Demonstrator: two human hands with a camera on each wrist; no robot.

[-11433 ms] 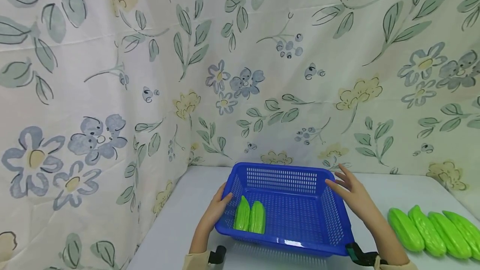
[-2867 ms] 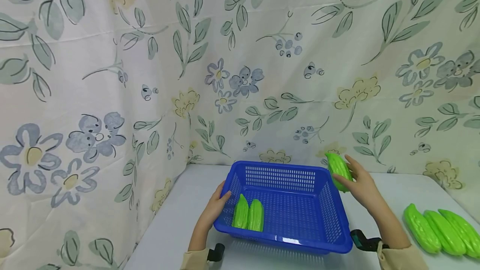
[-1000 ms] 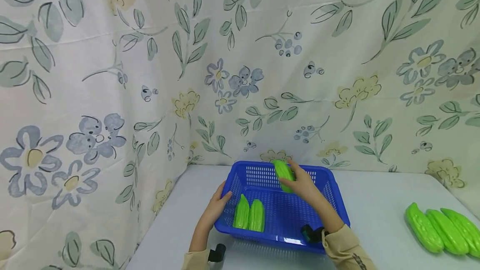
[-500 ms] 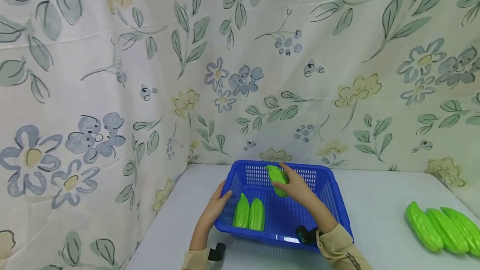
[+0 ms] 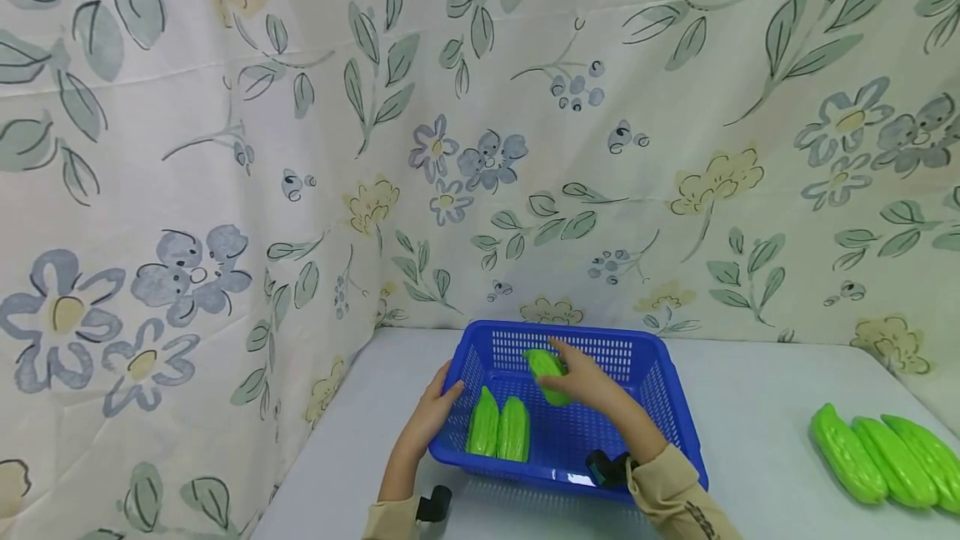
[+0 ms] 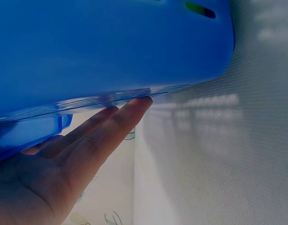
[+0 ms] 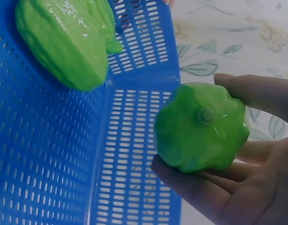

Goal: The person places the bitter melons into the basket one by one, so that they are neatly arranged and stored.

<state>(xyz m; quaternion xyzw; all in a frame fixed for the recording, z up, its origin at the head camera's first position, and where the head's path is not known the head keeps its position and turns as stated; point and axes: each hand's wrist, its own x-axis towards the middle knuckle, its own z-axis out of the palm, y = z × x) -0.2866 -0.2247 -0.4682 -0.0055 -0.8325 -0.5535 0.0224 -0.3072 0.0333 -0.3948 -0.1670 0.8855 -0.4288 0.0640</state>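
My right hand (image 5: 587, 380) holds a green ridged bitter melon (image 5: 546, 373) over the blue basket (image 5: 570, 490), near its back wall. In the right wrist view, thumb and fingers grip the sides of that bitter melon (image 7: 202, 126), with its round stem end facing the camera. Two more bitter melons (image 5: 498, 427) lie side by side along the basket's left end. My left hand (image 5: 431, 415) grips the basket's left rim, thumb over the edge. From the left wrist, the fingers (image 6: 101, 136) are seen stretched against the outside of the basket (image 6: 111, 51).
Several bitter melons (image 5: 885, 457) lie in a row on the white table (image 5: 750, 390), to the right of the basket. A floral cloth (image 5: 555, 257) hangs behind the table and along its left side.
A bitter melon left the right-hand row, and my right hand carried it left over the basket. In the last second it has lowered slightly, toward the left. The left hand stays on the rim.
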